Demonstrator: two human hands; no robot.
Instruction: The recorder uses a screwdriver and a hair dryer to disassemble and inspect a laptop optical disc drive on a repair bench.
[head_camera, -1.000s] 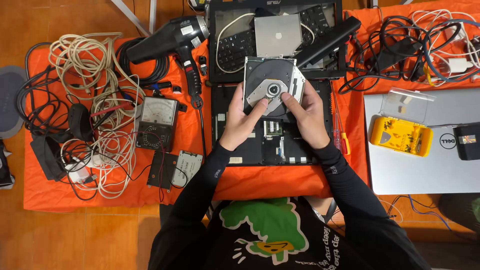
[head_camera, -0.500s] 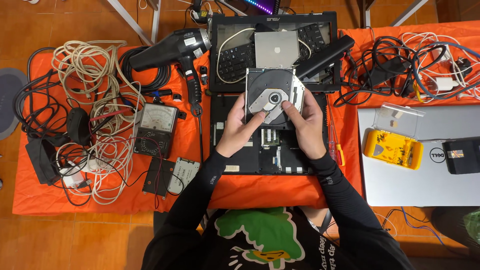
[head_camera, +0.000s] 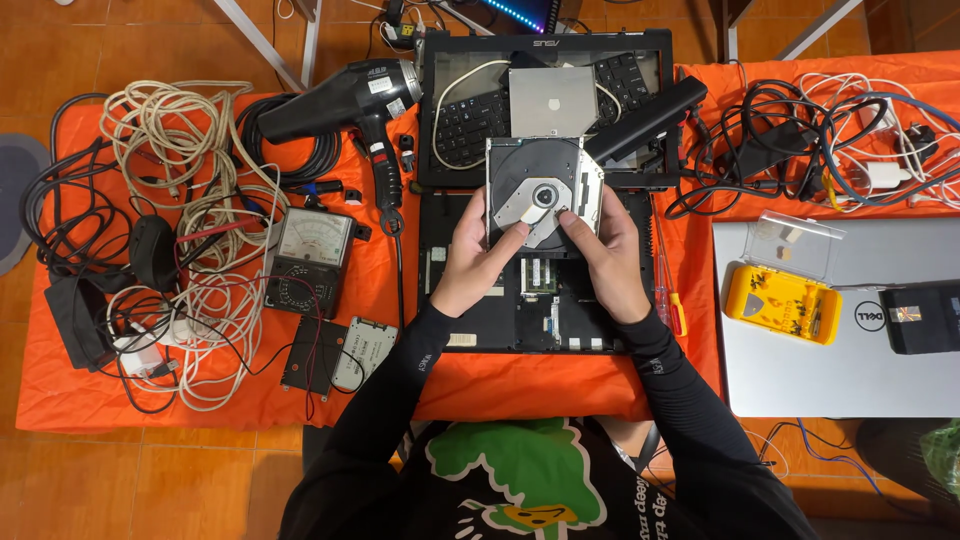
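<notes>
Holding the optical drive up over the opened laptop base on the orange surface, left hand and right hand fingers clamped on its lower edge.

I'm at a makeshift electronics repair bench: an orange cloth strewn with tangled cables, an analog multimeter, and an opened laptop.

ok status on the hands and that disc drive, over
Left hand and right hand both gripping the optical drive, tray side up. Held above the opened laptop base. Nothing between hands and drive.
</notes>
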